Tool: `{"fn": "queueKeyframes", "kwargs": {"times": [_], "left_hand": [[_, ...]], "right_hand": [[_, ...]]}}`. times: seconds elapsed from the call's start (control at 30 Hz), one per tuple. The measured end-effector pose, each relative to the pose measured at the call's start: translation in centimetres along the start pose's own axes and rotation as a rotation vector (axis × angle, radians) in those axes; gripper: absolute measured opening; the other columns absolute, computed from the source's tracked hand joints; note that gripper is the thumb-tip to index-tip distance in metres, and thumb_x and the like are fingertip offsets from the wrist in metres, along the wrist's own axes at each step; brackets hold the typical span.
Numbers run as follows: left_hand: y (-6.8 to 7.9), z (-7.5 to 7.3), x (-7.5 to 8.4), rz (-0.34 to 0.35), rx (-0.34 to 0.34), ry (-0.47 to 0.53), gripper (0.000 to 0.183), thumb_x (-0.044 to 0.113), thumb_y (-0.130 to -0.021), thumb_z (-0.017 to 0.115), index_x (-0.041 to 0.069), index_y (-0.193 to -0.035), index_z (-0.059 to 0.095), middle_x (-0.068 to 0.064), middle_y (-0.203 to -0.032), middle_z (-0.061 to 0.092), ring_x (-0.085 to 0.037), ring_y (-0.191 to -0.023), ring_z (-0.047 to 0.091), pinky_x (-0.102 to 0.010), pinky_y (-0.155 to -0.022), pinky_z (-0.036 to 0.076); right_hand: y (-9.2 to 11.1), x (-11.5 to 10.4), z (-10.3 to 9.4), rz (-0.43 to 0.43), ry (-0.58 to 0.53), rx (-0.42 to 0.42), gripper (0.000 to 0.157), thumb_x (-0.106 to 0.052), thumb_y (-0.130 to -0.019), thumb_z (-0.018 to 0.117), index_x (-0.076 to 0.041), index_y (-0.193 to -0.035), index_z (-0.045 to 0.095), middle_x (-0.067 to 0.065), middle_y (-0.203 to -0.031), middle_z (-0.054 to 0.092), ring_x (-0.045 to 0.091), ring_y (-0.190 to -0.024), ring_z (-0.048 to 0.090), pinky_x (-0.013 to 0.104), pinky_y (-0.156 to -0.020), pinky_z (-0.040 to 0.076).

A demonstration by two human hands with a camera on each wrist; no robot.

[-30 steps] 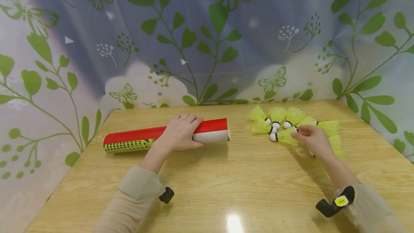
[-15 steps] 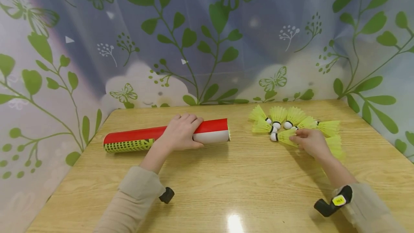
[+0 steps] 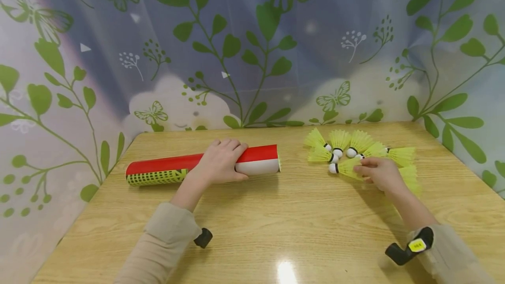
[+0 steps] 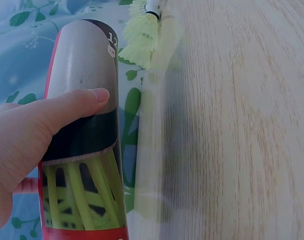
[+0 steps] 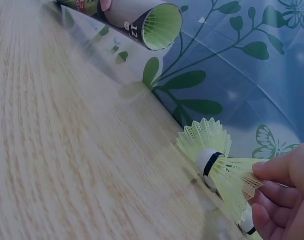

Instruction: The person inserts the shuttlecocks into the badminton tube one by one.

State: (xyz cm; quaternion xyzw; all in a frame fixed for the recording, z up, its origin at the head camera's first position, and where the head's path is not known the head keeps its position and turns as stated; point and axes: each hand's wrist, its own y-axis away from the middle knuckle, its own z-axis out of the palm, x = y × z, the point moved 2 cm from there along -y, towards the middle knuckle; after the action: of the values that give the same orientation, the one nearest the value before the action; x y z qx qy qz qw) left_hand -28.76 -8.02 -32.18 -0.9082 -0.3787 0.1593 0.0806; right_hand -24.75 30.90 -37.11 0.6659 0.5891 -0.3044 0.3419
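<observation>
My left hand (image 3: 219,161) grips a red, white and yellow shuttlecock tube (image 3: 258,159) lying on its side at the left of the table. In the right wrist view the tube's open end (image 5: 162,27) shows yellow shuttlecock skirt inside. At the right, my right hand (image 3: 380,173) pinches the skirt rim of a yellow shuttlecock (image 3: 347,168) between thumb and fingers, its white cork pointing left toward the tube. Several more yellow shuttlecocks (image 3: 360,140) lie in a cluster behind and beside that hand, some partly hidden by it.
A light wood table (image 3: 276,214) carries everything. Behind it hangs a curtain (image 3: 252,56) printed with leaves and butterflies, meeting the table's back edge. Black wrist cameras (image 3: 406,249) sit on both forearms.
The right hand has shifted very slightly and its fingers have closed in on the shuttlecock's skirt, whose cork dips a little. The left hand and the tube stay where they were.
</observation>
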Motion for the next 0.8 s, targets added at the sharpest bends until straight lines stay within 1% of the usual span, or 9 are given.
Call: {"fn": "queueKeyframes", "kwargs": {"times": [0.07,0.17,0.23,0.33,0.5,0.63,0.7,0.73,0.8], "left_hand": [[0.0,0.0,0.0,-0.001,0.000,0.001,0.071,0.053,-0.070,0.072,0.009,-0.124,0.054,-0.004,-0.112,0.057,-0.022,-0.101,0.051,-0.040,-0.082,0.040],[0.0,0.0,0.0,-0.001,0.002,-0.001,0.071,0.053,-0.070,0.072,0.010,-0.124,0.054,-0.004,-0.111,0.057,-0.022,-0.101,0.051,-0.040,-0.082,0.040],[0.0,0.0,0.0,0.001,0.003,-0.002,0.071,0.053,-0.070,0.072,0.010,-0.124,0.055,-0.004,-0.111,0.057,-0.022,-0.100,0.051,-0.040,-0.082,0.040],[0.0,0.0,0.0,0.004,0.006,-0.005,0.070,0.053,-0.070,0.072,0.010,-0.124,0.055,-0.004,-0.110,0.057,-0.022,-0.099,0.051,-0.039,-0.080,0.040],[0.0,-0.1,0.1,0.011,0.013,-0.009,0.070,0.052,-0.070,0.072,0.010,-0.124,0.055,-0.004,-0.110,0.057,-0.022,-0.099,0.052,-0.038,-0.079,0.041],[0.0,-0.1,0.1,0.010,0.012,-0.005,0.070,0.052,-0.070,0.072,0.010,-0.124,0.055,-0.004,-0.110,0.057,-0.022,-0.099,0.052,-0.038,-0.079,0.040],[0.0,-0.1,0.1,0.006,0.009,-0.007,0.070,0.053,-0.070,0.072,0.010,-0.124,0.055,-0.004,-0.111,0.057,-0.022,-0.099,0.052,-0.038,-0.079,0.040],[0.0,-0.1,0.1,0.004,0.006,-0.010,0.070,0.053,-0.070,0.072,0.010,-0.124,0.055,-0.004,-0.111,0.057,-0.022,-0.099,0.052,-0.038,-0.079,0.040],[0.0,-0.1,0.1,0.001,0.003,-0.011,0.070,0.053,-0.070,0.072,0.010,-0.123,0.055,-0.004,-0.110,0.057,-0.022,-0.099,0.052,-0.038,-0.079,0.040]], "right_hand": [[0.1,-0.2,0.0,-0.001,-0.012,-0.008,0.060,-0.034,-0.091,0.057,0.010,-0.130,0.044,0.028,-0.121,0.052,0.034,-0.093,0.059,0.039,-0.076,0.049],[0.2,-0.4,-0.1,-0.006,-0.029,-0.016,0.062,-0.037,-0.091,0.056,0.009,-0.131,0.044,0.029,-0.131,0.044,0.036,-0.097,0.057,0.044,-0.082,0.046],[0.3,-0.6,-0.1,-0.021,-0.035,-0.017,0.063,-0.038,-0.091,0.056,0.009,-0.131,0.044,0.029,-0.133,0.042,0.037,-0.100,0.057,0.047,-0.085,0.044],[0.4,-0.9,0.0,-0.054,-0.037,-0.013,0.063,-0.038,-0.091,0.056,0.009,-0.131,0.043,0.028,-0.135,0.040,0.034,-0.102,0.056,0.046,-0.086,0.044],[0.4,-1.6,0.3,-0.099,-0.047,0.000,0.059,-0.036,-0.092,0.056,0.010,-0.128,0.047,0.028,-0.131,0.045,0.025,-0.098,0.058,0.042,-0.084,0.048],[0.4,-2.1,0.5,-0.096,-0.055,0.000,0.059,-0.038,-0.091,0.056,0.009,-0.128,0.048,0.027,-0.130,0.047,0.030,-0.097,0.059,0.046,-0.087,0.045],[0.3,-2.4,0.6,-0.100,-0.060,0.002,0.060,-0.037,-0.091,0.057,0.009,-0.128,0.048,0.027,-0.128,0.048,0.031,-0.097,0.059,0.047,-0.087,0.045],[0.3,-2.5,0.7,-0.104,-0.065,0.001,0.059,-0.037,-0.091,0.057,0.009,-0.128,0.048,0.027,-0.127,0.049,0.029,-0.096,0.060,0.046,-0.086,0.045],[0.2,-2.8,0.9,-0.114,-0.074,-0.001,0.058,-0.035,-0.091,0.057,0.009,-0.128,0.048,0.026,-0.126,0.051,0.022,-0.093,0.060,0.044,-0.085,0.047]]}}
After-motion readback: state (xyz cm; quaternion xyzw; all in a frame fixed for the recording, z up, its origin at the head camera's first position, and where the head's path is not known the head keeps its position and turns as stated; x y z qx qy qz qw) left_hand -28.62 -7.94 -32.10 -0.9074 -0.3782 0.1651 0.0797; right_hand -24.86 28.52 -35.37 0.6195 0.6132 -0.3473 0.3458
